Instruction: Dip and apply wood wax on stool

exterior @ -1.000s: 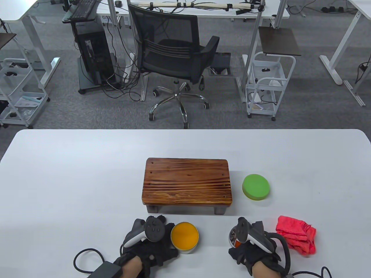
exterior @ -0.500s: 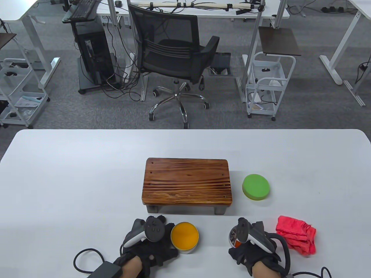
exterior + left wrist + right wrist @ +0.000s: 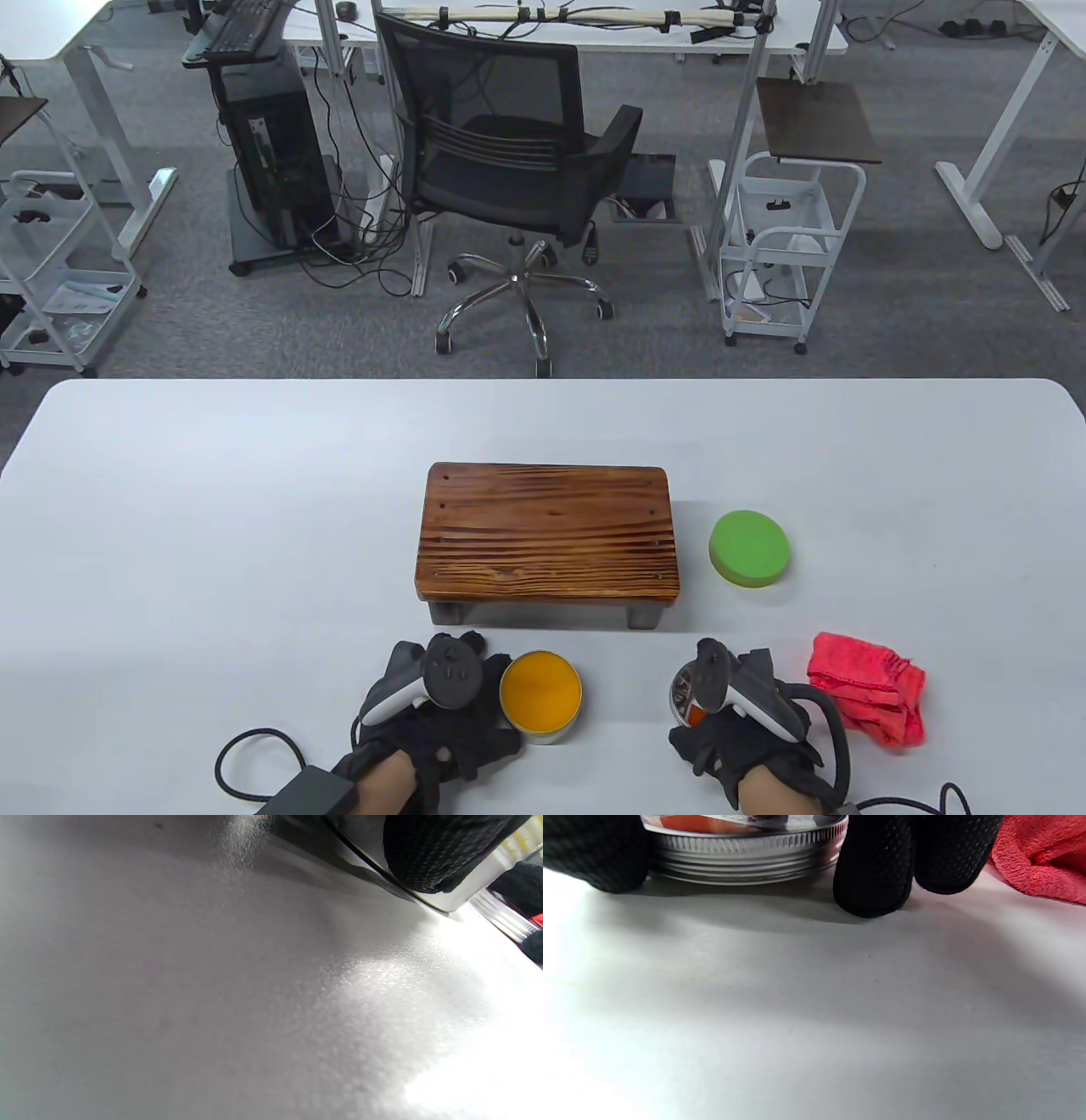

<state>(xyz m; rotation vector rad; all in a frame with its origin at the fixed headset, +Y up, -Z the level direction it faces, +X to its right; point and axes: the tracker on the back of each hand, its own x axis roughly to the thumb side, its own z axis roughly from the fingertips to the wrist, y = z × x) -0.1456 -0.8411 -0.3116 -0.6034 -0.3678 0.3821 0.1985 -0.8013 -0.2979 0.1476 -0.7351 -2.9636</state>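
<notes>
Wooden stool (image 3: 548,533), dark striped grain, standing mid-table on the white table (image 3: 212,526); green round sponge pad (image 3: 750,548) just beside its right end, crumpled red cloth (image 3: 867,688) near the front right. Open tin of orange wood wax (image 3: 540,697) in front of the stool, left hand (image 3: 441,722) resting against its left side, one gloved finger on the metal wall; grip closure cannot be told. Metal screw lid (image 3: 746,853) lying flat on the table, right hand (image 3: 738,722) over it, fingertips (image 3: 871,878) pressed on its rim either side.
</notes>
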